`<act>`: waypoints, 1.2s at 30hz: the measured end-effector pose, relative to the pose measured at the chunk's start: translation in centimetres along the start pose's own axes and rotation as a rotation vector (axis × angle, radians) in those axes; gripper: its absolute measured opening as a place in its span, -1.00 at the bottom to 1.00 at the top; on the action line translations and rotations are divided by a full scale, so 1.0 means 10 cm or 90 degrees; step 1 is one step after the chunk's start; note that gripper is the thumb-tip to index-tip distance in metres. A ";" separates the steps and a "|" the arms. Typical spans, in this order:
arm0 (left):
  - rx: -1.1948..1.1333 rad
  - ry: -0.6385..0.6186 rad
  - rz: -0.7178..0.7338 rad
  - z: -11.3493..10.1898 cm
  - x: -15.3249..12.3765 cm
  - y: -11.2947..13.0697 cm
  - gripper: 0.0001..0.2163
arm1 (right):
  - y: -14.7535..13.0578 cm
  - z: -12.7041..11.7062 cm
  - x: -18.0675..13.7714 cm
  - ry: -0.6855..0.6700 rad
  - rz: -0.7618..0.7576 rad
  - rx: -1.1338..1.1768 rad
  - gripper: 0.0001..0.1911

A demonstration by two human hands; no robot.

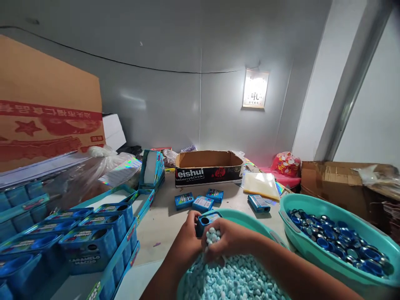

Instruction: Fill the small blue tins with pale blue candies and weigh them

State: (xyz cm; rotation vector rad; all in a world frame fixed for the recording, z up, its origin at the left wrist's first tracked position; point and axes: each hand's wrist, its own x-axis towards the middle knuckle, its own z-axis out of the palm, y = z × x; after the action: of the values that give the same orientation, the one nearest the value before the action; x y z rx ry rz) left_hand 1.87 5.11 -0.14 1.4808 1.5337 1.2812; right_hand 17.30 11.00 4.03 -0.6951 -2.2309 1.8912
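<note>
My left hand (191, 229) is closed round a small blue tin (208, 217) with a dark round hole in its top. Right beside the tin, my right hand (223, 239) is cupped, its fingers wrapped round a heap of pale blue candies (213, 235). Both hands hang over a turquoise basin (240, 217) filled with the same pale candies (240, 279). Beyond the basin, several blue tins (203, 203) lie on the table, and one more tin (258, 203) lies to the right.
On the left, display trays (133, 237) hold rows of blue tins (90, 243). At right a turquoise tub (312, 202) holds blue and silver lids (337, 237). A cut-down carton (208, 177) stands at the back. A large cardboard box (50, 79) rises at far left.
</note>
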 end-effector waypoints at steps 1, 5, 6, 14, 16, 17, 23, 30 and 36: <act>0.010 -0.005 0.010 0.00 0.01 -0.01 -0.54 | -0.05 -0.01 0.04 0.028 -0.018 0.015 -0.76; 0.022 -0.031 0.002 0.01 0.01 0.01 -0.59 | -0.34 -0.06 0.20 0.088 -0.104 0.164 -0.75; 0.020 -0.039 -0.007 0.02 0.00 0.02 -0.57 | -0.41 -0.07 0.23 0.086 -0.124 0.208 -0.74; 0.141 -0.114 -0.015 0.08 -0.09 0.12 -0.66 | -0.42 -0.04 0.27 0.103 -0.198 0.373 -0.71; 0.114 -0.140 -0.023 0.09 -0.10 0.12 -0.69 | -0.35 -0.03 0.27 0.125 -0.205 0.390 -0.71; 0.086 -0.145 -0.026 0.09 -0.10 0.12 -0.68 | -0.33 -0.03 0.26 0.136 -0.210 0.396 -0.70; 0.021 -0.111 -0.017 0.10 -0.09 0.08 -0.58 | -0.31 -0.02 0.29 0.164 -0.216 0.418 -0.68; 0.008 -0.108 -0.022 0.10 -0.11 0.12 -0.60 | -0.22 -0.01 0.33 0.170 -0.199 0.383 -0.70; 0.004 -0.117 -0.064 0.08 -0.14 0.18 -0.57 | -0.23 -0.02 0.31 0.173 -0.183 0.401 -0.69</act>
State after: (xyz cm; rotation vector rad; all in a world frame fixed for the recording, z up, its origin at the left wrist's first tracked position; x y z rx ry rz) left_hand 3.50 3.71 1.04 1.4631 1.4724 1.0539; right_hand 14.04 12.25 5.72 -0.4553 -1.3673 2.0291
